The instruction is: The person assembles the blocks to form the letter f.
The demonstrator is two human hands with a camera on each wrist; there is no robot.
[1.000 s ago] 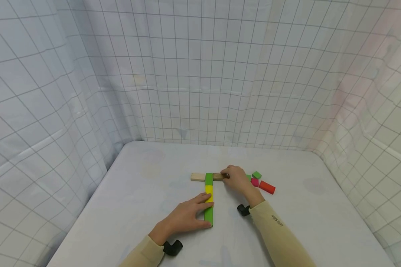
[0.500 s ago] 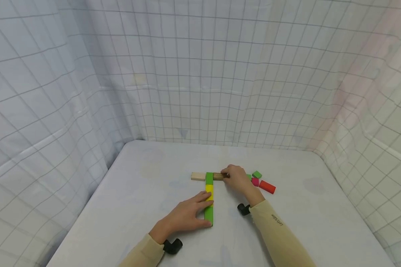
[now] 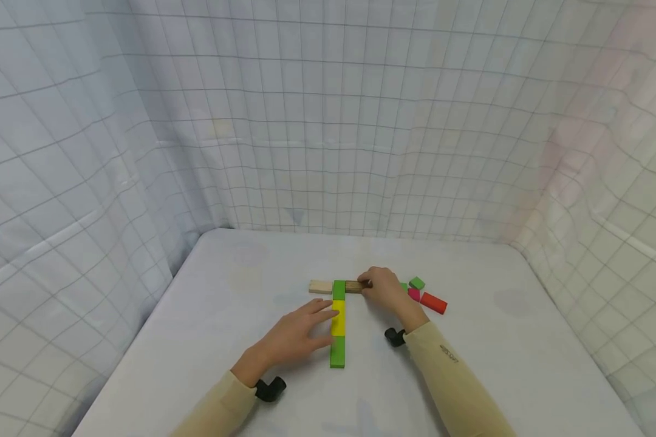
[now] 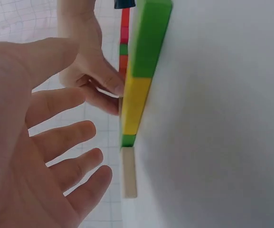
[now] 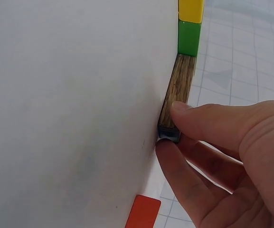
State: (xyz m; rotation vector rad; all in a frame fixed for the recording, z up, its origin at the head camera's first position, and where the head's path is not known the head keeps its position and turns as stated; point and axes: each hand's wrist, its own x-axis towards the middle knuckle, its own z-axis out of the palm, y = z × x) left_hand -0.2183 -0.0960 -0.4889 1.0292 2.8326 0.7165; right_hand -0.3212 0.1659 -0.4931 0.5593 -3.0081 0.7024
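A straight row on the white table has a green block (image 3: pixel 339 290) at the far end, yellow (image 3: pixel 339 328) in the middle and green (image 3: pixel 337 353) at the near end. A pale wooden block (image 3: pixel 321 286) lies left of the far green block, a brown wood-grained block (image 3: pixel 353 286) against its right side. My right hand (image 3: pixel 387 290) pinches the brown block near its outer end; the thumb lies on its face in the right wrist view. My left hand (image 3: pixel 292 337) hovers beside the row with fingers spread, and the left wrist view shows nothing in it.
Right of my right hand lie a red block (image 3: pixel 433 303), a pink block (image 3: pixel 413 294) and a small green block (image 3: pixel 417 283). Another green block is partly hidden by that hand. A white gridded curtain (image 3: pixel 328 152) surrounds the table's back and sides.
My left hand has come away from the row, moving a little left; its thumb and fingers lay on the blocks before. My right hand keeps its pinch on the brown block.
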